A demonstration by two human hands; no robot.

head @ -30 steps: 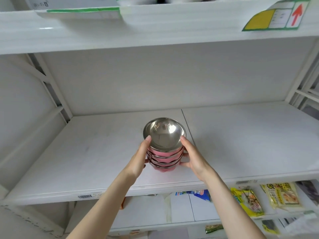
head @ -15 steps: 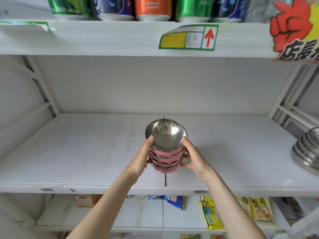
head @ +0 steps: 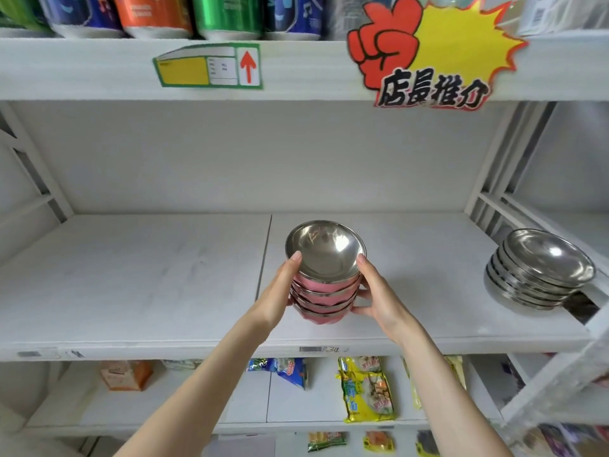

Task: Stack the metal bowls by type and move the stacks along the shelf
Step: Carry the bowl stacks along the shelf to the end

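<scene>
Pink bowl stack [head: 324, 291] — clasped between both hands' fingers [head: 293, 262].

White metal store shelving, white back panel [head: 263, 153]. Middle shelf [head: 131, 285] made of two boards, seam near centre. Top shelf edge carries a green-yellow price tag [head: 207, 65] with red arrow and a red-yellow promo sign [head: 431, 51]. Drink cans [head: 155, 14] above, snack packets [head: 365, 389] on the lower shelf. Even, soft light.
</scene>
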